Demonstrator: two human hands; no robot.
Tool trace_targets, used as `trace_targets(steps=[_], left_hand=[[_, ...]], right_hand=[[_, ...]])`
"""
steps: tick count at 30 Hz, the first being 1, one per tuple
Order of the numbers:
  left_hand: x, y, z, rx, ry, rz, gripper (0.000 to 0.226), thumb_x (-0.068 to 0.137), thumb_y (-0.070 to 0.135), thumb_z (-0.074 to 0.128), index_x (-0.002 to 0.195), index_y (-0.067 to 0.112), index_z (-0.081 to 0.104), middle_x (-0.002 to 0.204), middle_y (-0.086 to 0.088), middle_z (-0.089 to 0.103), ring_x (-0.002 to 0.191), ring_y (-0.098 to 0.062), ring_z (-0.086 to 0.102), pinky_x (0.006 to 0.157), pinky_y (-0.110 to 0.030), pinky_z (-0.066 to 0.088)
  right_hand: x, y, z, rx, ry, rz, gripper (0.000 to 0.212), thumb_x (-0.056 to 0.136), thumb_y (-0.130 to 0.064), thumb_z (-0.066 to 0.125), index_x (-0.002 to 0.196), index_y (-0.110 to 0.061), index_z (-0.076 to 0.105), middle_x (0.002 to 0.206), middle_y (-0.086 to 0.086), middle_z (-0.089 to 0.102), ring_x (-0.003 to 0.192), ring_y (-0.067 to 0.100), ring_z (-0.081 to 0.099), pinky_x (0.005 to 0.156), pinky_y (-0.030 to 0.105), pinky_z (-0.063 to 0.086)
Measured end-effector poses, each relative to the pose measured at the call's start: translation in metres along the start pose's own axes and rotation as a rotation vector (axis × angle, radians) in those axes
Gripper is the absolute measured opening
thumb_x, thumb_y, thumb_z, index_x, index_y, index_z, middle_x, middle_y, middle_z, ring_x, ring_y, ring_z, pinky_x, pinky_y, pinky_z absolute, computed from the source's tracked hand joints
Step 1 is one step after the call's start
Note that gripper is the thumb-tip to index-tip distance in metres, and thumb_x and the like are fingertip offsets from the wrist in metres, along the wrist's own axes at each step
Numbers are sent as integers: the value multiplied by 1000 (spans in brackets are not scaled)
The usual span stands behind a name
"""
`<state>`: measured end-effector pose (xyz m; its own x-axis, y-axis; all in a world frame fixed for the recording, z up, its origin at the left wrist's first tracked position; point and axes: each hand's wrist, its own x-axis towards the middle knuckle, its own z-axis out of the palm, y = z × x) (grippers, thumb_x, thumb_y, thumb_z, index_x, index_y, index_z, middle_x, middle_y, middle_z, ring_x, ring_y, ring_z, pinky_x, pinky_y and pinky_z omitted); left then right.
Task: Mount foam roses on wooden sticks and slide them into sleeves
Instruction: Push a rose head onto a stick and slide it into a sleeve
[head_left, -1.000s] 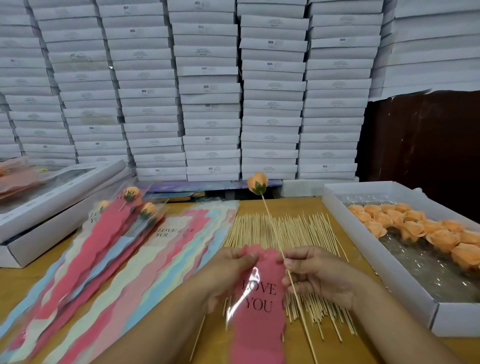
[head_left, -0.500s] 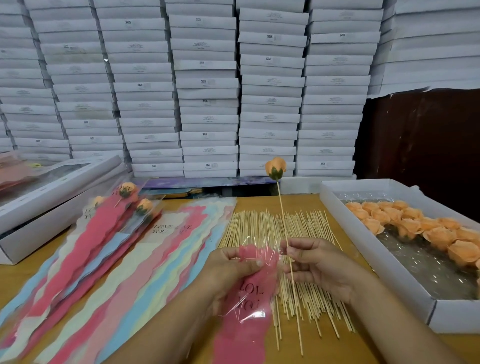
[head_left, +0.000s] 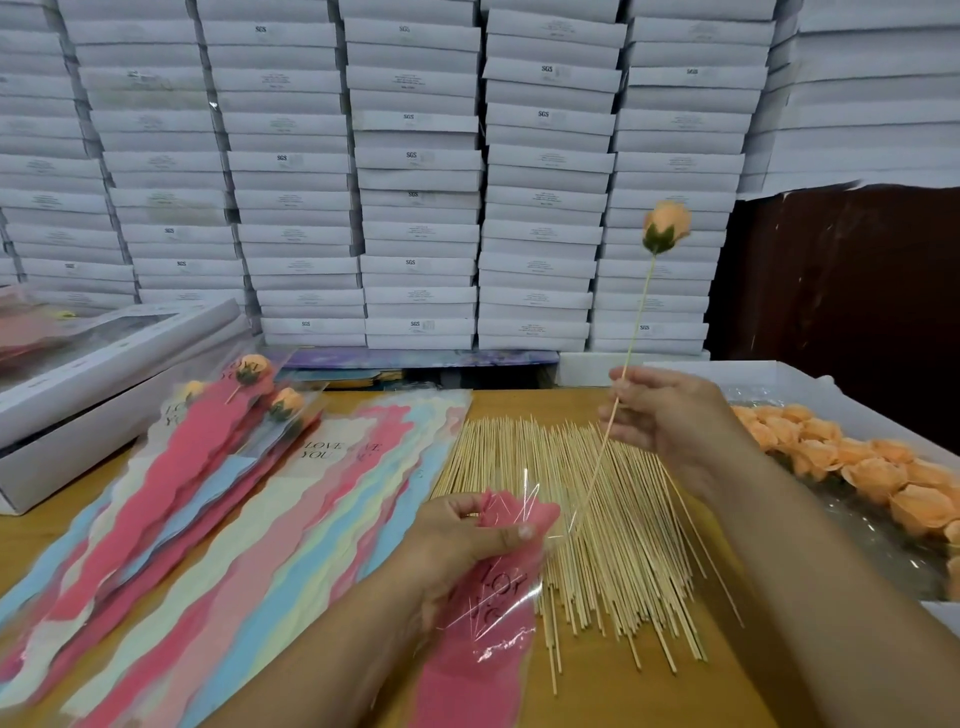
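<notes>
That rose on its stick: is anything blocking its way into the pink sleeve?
Nothing visible blocks it. The stick in the right hand points at the mouth of the pink sleeve, gripped by the left hand.

Showing peach-orange on the mounted rose (head_left: 666, 221) (dark green at its base), pale tan on the stick (head_left: 631, 343). Displaying pink with black lettering on the held sleeve (head_left: 485, 613). Presenting pink, blue and cream bands across the spread sleeves (head_left: 270, 519); white on stacked boxes (head_left: 415, 156).

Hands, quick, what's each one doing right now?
Left hand: grips the mouth of the pink sleeve.
Right hand: pinches the stick of the mounted rose.
</notes>
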<state>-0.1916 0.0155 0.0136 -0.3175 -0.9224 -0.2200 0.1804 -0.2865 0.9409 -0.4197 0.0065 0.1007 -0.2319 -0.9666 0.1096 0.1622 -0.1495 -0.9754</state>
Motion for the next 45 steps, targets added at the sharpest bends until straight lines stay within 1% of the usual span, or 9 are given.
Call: trace_targets(steps=[6, 11, 14, 29, 34, 36, 39, 43, 45], left_hand=[[3, -5, -2, 29, -17, 26, 88, 30, 14, 106, 110, 5, 69, 104, -23, 75, 95, -40, 73, 79, -44, 59], [2, -6, -6, 62, -33, 17, 71, 37, 13, 104, 101, 7, 74, 101, -24, 75, 82, -35, 75, 58, -35, 58], [1, -5, -6, 68, -25, 19, 72, 44, 8, 99, 109, 4, 68, 101, -22, 76, 87, -36, 75, 62, -33, 59], [-1, -4, -2, 24, -18, 24, 62, 61, -1, 91, 116, -2, 64, 98, -23, 75, 77, -34, 76, 56, -33, 59], [2, -7, -3, 18, 0, 45, 43, 65, 4, 91, 104, 1, 72, 103, -25, 74, 94, -40, 73, 84, -50, 59], [1, -7, -2, 14, -13, 52, 30, 70, 8, 90, 96, 5, 76, 100, -24, 75, 86, -36, 74, 80, -46, 60], [-2, -5, -1, 31, -59, 63, 37, 74, 19, 88, 105, 4, 75, 103, -25, 74, 85, -33, 71, 83, -48, 58], [-4, -2, -1, 1, -118, 75, 33, 79, 13, 83, 108, -1, 74, 94, -24, 74, 70, -27, 74, 63, -34, 59], [-4, -1, -1, -5, -137, 83, 35, 76, 12, 86, 107, -1, 74, 98, -25, 73, 76, -30, 74, 69, -37, 60]], right_hand=[[8, -37, 20, -20, 63, -164, 13, 96, 0, 60, 93, -10, 68, 84, 8, 67, 65, 15, 73, 57, 24, 58], [8, -41, 24, -91, 108, -237, 17, 96, -2, 60, 90, -15, 68, 85, 7, 67, 63, 13, 72, 58, 23, 59], [10, -47, 20, -44, 150, -251, 17, 96, -2, 60, 89, -15, 68, 87, 8, 67, 65, 14, 72, 58, 22, 58], [0, -6, 22, -143, -39, -56, 13, 95, -1, 60, 95, -10, 70, 87, 10, 68, 66, 17, 72, 53, 24, 57], [-4, 13, 30, -82, -111, 28, 10, 94, 0, 61, 97, -6, 69, 80, 7, 67, 65, 19, 73, 53, 27, 57], [-5, 21, 33, -83, -127, 49, 9, 94, -2, 63, 98, -6, 70, 76, 5, 70, 69, 21, 74, 53, 26, 57], [-7, 30, 36, -146, -163, 61, 7, 92, -7, 67, 95, -11, 72, 75, 2, 75, 73, 18, 75, 56, 23, 56], [-6, 37, 36, -212, -190, 74, 7, 90, -14, 71, 96, -15, 74, 85, 3, 78, 74, 12, 73, 58, 20, 54], [-7, 39, 34, -207, -201, 79, 7, 89, -15, 72, 94, -16, 75, 87, 3, 78, 77, 11, 74, 60, 21, 55]])
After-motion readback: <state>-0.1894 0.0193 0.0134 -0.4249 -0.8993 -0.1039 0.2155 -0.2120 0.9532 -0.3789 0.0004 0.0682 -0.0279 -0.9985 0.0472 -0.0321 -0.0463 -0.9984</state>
